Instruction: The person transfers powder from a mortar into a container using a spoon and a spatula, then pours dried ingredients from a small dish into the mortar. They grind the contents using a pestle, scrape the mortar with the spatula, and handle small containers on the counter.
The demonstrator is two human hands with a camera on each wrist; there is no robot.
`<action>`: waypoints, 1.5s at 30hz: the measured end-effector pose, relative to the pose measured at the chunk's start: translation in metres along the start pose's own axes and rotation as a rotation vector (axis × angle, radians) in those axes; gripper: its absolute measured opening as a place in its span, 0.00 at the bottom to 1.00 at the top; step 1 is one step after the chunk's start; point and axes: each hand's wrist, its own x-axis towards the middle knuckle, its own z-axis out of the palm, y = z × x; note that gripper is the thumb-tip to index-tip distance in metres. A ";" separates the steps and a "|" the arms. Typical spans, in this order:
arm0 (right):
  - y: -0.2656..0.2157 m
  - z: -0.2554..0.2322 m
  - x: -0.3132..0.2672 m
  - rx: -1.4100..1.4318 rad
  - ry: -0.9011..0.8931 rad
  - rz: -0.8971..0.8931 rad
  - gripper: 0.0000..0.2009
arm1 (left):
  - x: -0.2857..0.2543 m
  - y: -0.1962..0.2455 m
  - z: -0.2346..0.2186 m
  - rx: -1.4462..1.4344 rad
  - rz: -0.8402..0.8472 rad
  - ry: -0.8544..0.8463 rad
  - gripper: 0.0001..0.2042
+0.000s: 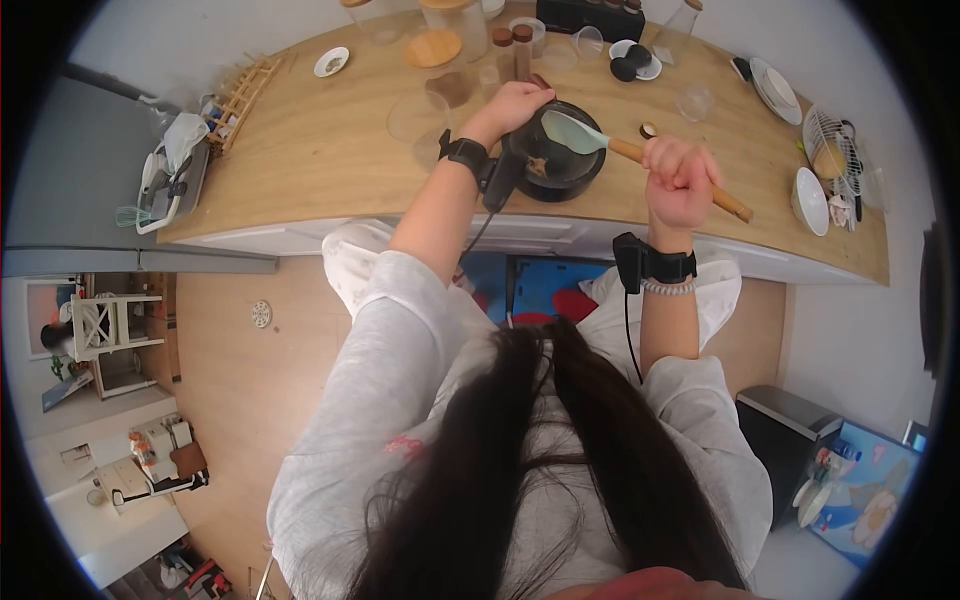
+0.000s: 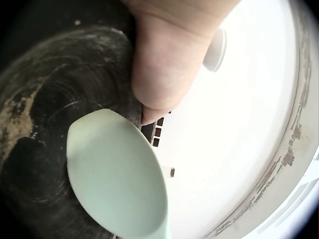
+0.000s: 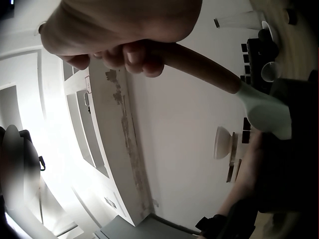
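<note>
My left hand (image 1: 520, 105) grips the black pot (image 1: 565, 185) at its far left edge, its thumb (image 2: 169, 64) over the rim in the left wrist view. A brownish residue (image 1: 538, 165) clings to the pot's dark inside. With fingers curled round the wooden handle (image 1: 728, 203), my right hand (image 1: 683, 180) holds a spatula with a pale green, spoon-shaped head (image 1: 572, 132). That head overlaps the pot's opening in the head view. From the right wrist, the spatula (image 3: 266, 115) reaches towards the dark pot. The left palm is hidden.
Behind the pot stand cork-topped jars (image 1: 512, 55), a wooden lid (image 1: 433, 48) and a white dish (image 1: 636, 60) with dark round pieces. A white bowl (image 1: 810, 200) and wire basket (image 1: 835, 150) sit right. A wooden rack (image 1: 243, 95) and small plate (image 1: 332, 62) are left.
</note>
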 end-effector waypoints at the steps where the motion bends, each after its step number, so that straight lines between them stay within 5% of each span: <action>1: -0.001 -0.001 0.000 -0.006 0.021 0.020 0.14 | 0.002 -0.001 0.000 -0.007 -0.017 -0.009 0.16; 8: 0.003 -0.017 -0.006 -0.003 -0.043 0.053 0.11 | 0.001 0.001 -0.001 0.016 0.027 -0.020 0.16; 29: 0.072 -0.093 0.049 0.697 0.066 0.463 0.13 | 0.003 0.002 -0.001 0.037 -0.009 -0.021 0.15; 45: 0.143 -0.106 0.093 1.025 -0.196 0.654 0.15 | 0.002 0.004 -0.001 0.063 0.021 -0.010 0.15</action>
